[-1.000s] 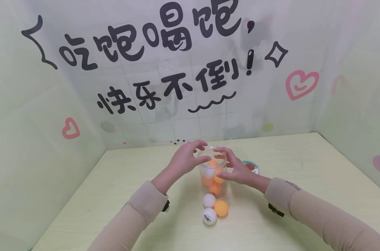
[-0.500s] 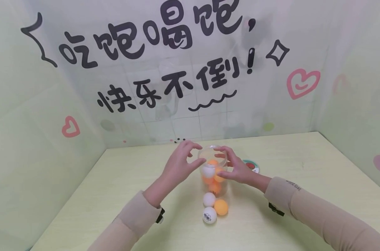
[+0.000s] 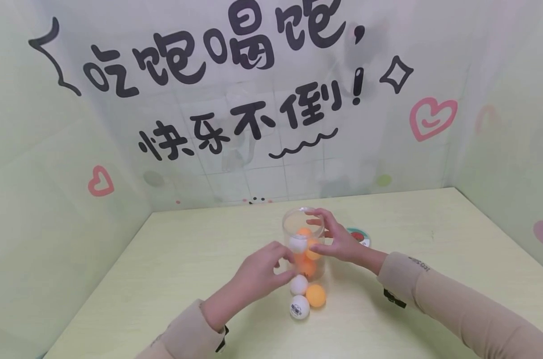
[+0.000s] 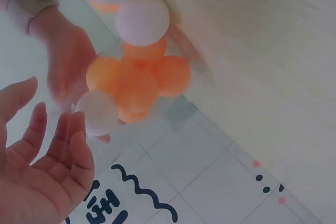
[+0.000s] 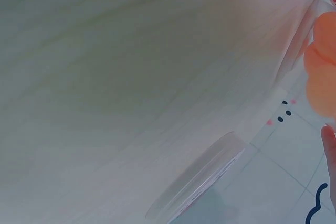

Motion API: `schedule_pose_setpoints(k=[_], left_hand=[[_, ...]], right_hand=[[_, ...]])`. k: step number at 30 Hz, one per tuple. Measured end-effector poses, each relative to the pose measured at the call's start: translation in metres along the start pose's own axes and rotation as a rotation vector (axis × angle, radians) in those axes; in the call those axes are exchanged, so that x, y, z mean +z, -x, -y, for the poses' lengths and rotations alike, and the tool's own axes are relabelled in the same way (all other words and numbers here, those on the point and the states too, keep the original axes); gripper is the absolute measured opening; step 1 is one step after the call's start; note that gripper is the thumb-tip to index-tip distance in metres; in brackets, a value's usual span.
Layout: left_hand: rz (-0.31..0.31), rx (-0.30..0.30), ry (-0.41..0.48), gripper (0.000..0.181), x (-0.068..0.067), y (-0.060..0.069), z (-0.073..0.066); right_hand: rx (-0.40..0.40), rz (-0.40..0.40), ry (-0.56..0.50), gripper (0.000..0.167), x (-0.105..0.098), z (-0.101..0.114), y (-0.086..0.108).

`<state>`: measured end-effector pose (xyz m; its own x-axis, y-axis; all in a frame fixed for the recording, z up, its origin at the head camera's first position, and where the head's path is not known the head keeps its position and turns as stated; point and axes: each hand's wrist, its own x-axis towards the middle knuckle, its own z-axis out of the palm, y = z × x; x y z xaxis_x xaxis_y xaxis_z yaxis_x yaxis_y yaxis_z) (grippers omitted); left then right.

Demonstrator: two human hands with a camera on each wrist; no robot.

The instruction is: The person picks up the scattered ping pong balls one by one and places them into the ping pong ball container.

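A clear plastic jar (image 3: 294,224) stands upright on the table, holding several orange balls (image 3: 306,268) and a white ball (image 3: 297,244) that look like table tennis balls. My right hand (image 3: 336,241) grips the jar's right side, thumb in front and fingers near the rim. My left hand (image 3: 262,271) is at the jar's lower left, fingers loosely bent, nothing held in the left wrist view. In front of the jar lie a plain white ball (image 3: 299,284), an orange ball (image 3: 316,295) and a white ball with dark print (image 3: 299,307). The left fingertips are close to the plain white ball.
A round lid with a green and red top (image 3: 358,236) lies behind the right hand; its clear rim (image 5: 199,177) shows in the right wrist view. The pale wooden table (image 3: 186,264) is bounded by printed sheeting (image 3: 217,184) at the back and both sides.
My left hand has moved away from the jar's rim, first left, then down toward the balls in front. The right hand and jar have stayed in place.
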<state>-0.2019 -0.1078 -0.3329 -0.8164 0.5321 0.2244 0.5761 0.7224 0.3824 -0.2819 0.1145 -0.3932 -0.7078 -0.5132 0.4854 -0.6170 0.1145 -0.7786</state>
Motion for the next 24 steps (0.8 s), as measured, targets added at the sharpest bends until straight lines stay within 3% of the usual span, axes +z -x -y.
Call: schedule_pose_setpoints(k=[4,7,18,24], left_hand=[[0.152,-0.032,-0.024,0.021,0.009,0.003,-0.001],[0.217,-0.019,-0.055,0.023,0.016,0.005,-0.003],[0.365,-0.014,-0.190,0.023,0.034,0.011,-0.006],[0.428,-0.032,-0.168,0.020,0.035,0.013,-0.002]], right_hand=[[0.005,0.001,0.002,0.067,0.000,0.000,0.000],[0.011,-0.003,0.014,0.067,0.000,0.000,-0.001],[0.032,-0.009,-0.004,0.068,0.000,0.001,-0.001],[0.031,-0.012,0.000,0.068,0.000,0.000,-0.001]])
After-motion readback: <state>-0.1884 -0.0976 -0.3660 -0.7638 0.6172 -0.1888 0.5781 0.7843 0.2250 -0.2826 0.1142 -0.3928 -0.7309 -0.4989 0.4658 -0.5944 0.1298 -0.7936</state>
